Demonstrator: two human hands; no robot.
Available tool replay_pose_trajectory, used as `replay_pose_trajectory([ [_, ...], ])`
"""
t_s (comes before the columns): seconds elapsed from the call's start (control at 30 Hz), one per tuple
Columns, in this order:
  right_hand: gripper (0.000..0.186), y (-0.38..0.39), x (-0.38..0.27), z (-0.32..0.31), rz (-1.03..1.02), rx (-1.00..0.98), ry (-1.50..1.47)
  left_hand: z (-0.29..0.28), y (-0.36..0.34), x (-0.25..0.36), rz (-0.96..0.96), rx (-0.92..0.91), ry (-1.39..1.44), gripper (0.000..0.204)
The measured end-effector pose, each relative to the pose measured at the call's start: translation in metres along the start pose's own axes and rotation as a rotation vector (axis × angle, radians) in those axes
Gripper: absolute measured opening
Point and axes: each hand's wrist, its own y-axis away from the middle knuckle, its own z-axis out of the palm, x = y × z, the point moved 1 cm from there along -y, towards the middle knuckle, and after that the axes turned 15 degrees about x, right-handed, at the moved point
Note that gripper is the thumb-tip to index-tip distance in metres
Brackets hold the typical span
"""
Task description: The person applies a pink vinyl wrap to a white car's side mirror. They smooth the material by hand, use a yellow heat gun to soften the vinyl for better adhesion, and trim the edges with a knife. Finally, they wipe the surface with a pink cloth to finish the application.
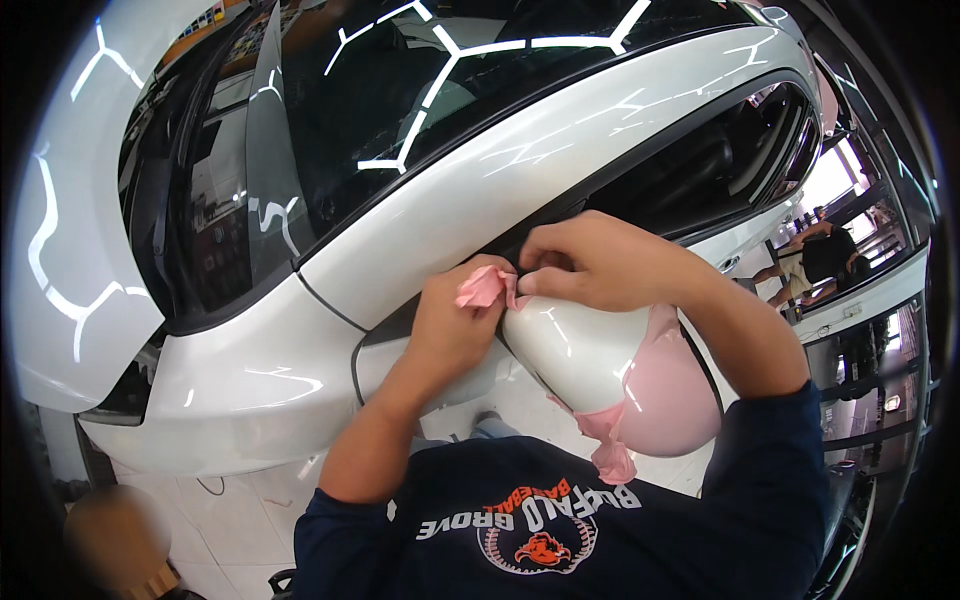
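Observation:
A side mirror (pixel 575 345) with a glossy white cover sticks out from a white car. Thin pink film (pixel 672 400) lies over its outer end, with a crumpled flap hanging from the lower edge. At the mirror's inner edge, my left hand (pixel 452 325) is closed on a bunched end of pink film (pixel 483 287). My right hand (pixel 605 262) arches over the top of the mirror from the other side. Its curled fingertips pinch the film at the same edge, close to the left fingers; its fingertips are partly hidden.
The car's windshield (pixel 400 120) and side window (pixel 720 160) lie beyond my hands. A raised white hood (pixel 75 220) stands at the left. Another person (pixel 825 255) is at the far right, near glass panels. A blurred round brown stool (pixel 118 540) is at lower left.

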Motion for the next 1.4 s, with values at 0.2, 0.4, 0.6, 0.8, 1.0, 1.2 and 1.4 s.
replay_pose_trajectory([
  [0.2, 0.03, 0.017, 0.021, -0.001, 0.11, 0.005, -0.254, 0.002, -0.004, 0.008, -0.059, 0.047, 0.059, 0.021],
  [0.4, 0.029, 0.003, 0.017, -0.008, 0.095, -0.231, -0.181, 0.003, -0.026, 0.031, 0.02, 0.099, 0.152, 0.018],
  [0.6, 0.036, 0.004, 0.024, -0.004, 0.091, -0.109, -0.451, -0.004, -0.081, 0.068, 0.31, 0.189, 0.07, 0.021],
  [0.8, 0.025, 0.021, 0.024, -0.023, -0.231, -0.071, -0.139, -0.02, -0.047, 0.04, 0.056, 0.043, 0.328, 0.036],
  [1.0, 0.019, 0.049, 0.025, -0.033, -0.274, 0.062, 0.021, -0.033, -0.011, 0.022, -0.143, -0.04, 0.217, 0.034],
  [1.2, 0.024, 0.037, 0.019, -0.011, -0.372, 0.132, -0.011, -0.021, 0.006, 0.01, -0.124, -0.109, 0.156, 0.03],
  [1.4, 0.022, 0.021, 0.001, -0.002, -0.402, -0.101, 0.196, -0.031, 0.016, -0.008, -0.114, -0.149, 0.17, 0.025],
])
